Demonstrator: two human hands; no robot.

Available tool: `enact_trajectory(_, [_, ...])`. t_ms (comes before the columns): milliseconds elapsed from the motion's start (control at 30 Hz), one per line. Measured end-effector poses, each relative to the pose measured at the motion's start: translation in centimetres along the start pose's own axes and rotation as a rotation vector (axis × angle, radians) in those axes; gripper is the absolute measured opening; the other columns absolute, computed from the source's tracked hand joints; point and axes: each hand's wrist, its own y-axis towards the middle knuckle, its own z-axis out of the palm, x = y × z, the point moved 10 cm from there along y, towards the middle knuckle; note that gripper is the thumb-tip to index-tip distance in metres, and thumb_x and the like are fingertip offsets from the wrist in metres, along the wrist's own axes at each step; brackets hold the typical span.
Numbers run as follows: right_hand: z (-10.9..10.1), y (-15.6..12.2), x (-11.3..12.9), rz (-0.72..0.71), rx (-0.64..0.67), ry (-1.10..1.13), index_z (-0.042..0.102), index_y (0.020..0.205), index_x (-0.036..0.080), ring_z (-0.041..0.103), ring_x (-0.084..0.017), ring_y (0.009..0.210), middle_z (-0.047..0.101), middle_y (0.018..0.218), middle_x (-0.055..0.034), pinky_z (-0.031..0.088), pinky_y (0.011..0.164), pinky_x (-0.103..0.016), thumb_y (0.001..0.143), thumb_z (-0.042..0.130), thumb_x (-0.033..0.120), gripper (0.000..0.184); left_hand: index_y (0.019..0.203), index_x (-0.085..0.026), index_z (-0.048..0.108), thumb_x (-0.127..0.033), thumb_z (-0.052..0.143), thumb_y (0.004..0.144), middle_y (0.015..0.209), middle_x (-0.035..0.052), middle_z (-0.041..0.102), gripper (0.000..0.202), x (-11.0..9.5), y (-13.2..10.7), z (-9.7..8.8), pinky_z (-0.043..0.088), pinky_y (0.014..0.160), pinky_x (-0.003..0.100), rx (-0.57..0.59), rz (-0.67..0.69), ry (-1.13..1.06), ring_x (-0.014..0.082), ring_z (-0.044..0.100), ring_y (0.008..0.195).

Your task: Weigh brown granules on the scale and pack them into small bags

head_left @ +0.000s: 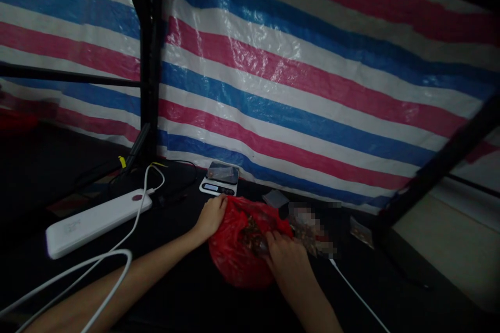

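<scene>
A red plastic bag (230,257) lies open on a dark surface, with dark brown pieces showing inside its mouth. My left hand (211,216) grips the bag's upper left rim. My right hand (285,257) reaches into the bag's opening from the right, fingers closed among the brown pieces; what it holds is hidden. A small digital scale (219,179) with a dark item on its platform stands just behind the bag, close to my left hand.
A white power bank (97,221) with white cables (117,255) lies at the left. A striped red, white and blue tarp (312,73) forms the back wall. Black frame poles (150,62) stand left and right. Small packets (361,231) lie right of the bag.
</scene>
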Motion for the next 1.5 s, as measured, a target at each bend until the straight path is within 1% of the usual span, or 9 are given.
enact_trajectory(133, [-1.3, 1.0, 0.0, 0.028, -0.114, -0.065, 0.060, 0.086, 0.016, 0.063, -0.023, 0.068, 0.065, 0.074, -0.0130, 0.044, 0.059, -0.034, 0.075, 0.045, 0.006, 0.021, 0.084, -0.018, 0.053, -0.032, 0.026, 0.086, 0.084, 0.0070, 0.063, 0.030, 0.6, 0.1, 1.6, 0.041, 0.075, 0.031, -0.007, 0.007, -0.307, 0.0196, 0.058, 0.082])
enact_trajectory(333, [-1.8, 2.7, 1.2, 0.064, -0.070, -0.002, 0.059, 0.090, 0.012, 0.063, -0.024, 0.071, 0.065, 0.077, -0.0159, 0.045, 0.055, -0.031, 0.076, 0.034, -0.003, 0.033, 0.069, -0.016, 0.048, -0.036, 0.039, 0.079, 0.065, -0.0008, 0.055, 0.024, 1.8, -0.3, 6.0, 0.042, 0.066, 0.027, 0.120, -0.148, -0.826, 0.0139, 0.053, 0.063])
enact_trajectory(467, [-1.4, 3.3, 1.1, 0.087, -0.039, 0.114, 0.054, 0.100, 0.013, 0.063, -0.021, 0.074, 0.065, 0.082, -0.0139, 0.044, 0.058, -0.028, 0.078, 0.034, 0.000, 0.033, 0.078, -0.014, 0.053, -0.041, 0.051, 0.072, 0.071, -0.0009, 0.059, 0.027, 0.4, -1.0, 6.3, 0.042, 0.074, 0.028, 0.185, -0.175, -1.137, 0.0140, 0.055, 0.069])
enact_trajectory(567, [-0.1, 3.5, 0.1, 0.139, 0.013, 0.224, 0.051, 0.107, 0.015, 0.063, -0.021, 0.079, 0.065, 0.086, -0.0110, 0.044, 0.064, -0.028, 0.078, 0.038, 0.006, 0.032, 0.079, -0.014, 0.057, -0.041, 0.055, 0.070, 0.075, 0.0008, 0.062, 0.029, -0.6, -1.2, 5.8, 0.040, 0.077, 0.029, 0.221, -0.161, -1.234, 0.0158, 0.056, 0.073])
enact_trajectory(867, [1.3, 4.1, -0.5, 0.065, -0.076, 0.567, 0.050, 0.107, 0.024, 0.060, -0.017, 0.088, 0.065, 0.094, -0.0013, 0.038, 0.076, -0.025, 0.077, 0.042, 0.010, 0.034, 0.083, -0.013, 0.061, -0.036, 0.060, 0.064, 0.079, 0.0037, 0.066, 0.030, 0.7, -0.9, 5.4, 0.037, 0.085, 0.032, 0.132, -0.278, -1.289, 0.0209, 0.058, 0.083])
enact_trajectory(1100, [-0.6, 3.7, -0.6, 0.041, -0.069, 0.636, 0.055, 0.104, 0.026, 0.059, -0.017, 0.089, 0.065, 0.095, 0.0002, 0.038, 0.079, -0.027, 0.073, 0.050, 0.015, 0.032, 0.101, -0.018, 0.038, -0.034, 0.063, 0.064, 0.091, 0.0059, 0.059, 0.047, 3.1, -0.1, 4.9, 0.043, 0.078, 0.033, 0.014, -0.386, -1.124, 0.0191, 0.058, 0.082])
enact_trajectory(1267, [-3.0, 1.9, 0.1, 0.013, -0.053, 0.498, 0.058, 0.099, 0.026, 0.059, -0.021, 0.089, 0.065, 0.095, -0.0022, 0.041, 0.074, -0.030, 0.070, 0.060, 0.030, 0.029, 0.104, -0.016, 0.038, -0.005, 0.055, 0.054, 0.094, 0.0059, 0.058, 0.054, 2.9, 1.0, 6.2, 0.042, 0.077, 0.029, 0.161, -0.217, -0.952, 0.0183, 0.056, 0.084])
enact_trajectory(1400, [-3.0, 0.8, 1.2, 0.050, 0.050, 0.254, 0.060, 0.094, 0.018, 0.061, -0.024, 0.080, 0.066, 0.087, -0.0084, 0.042, 0.064, -0.031, 0.070, 0.061, 0.030, 0.027, 0.108, -0.015, 0.042, 0.000, 0.042, 0.049, 0.081, 0.0026, 0.060, 0.061, 2.1, 0.3, 7.6, 0.043, 0.070, 0.028, 0.332, -0.235, -0.913, 0.0168, 0.056, 0.073])
enact_trajectory(1500, [-2.6, 0.6, 1.0, 0.107, 0.089, 0.169, 0.060, 0.090, 0.016, 0.062, -0.023, 0.076, 0.065, 0.086, -0.0103, 0.042, 0.060, -0.029, 0.072, 0.058, 0.026, 0.021, 0.088, -0.014, 0.054, -0.003, 0.044, 0.051, 0.072, 0.0013, 0.058, 0.040, 0.4, -0.5, 8.0, 0.042, 0.070, 0.027, 0.452, -0.178, -0.842, 0.0166, 0.055, 0.071])
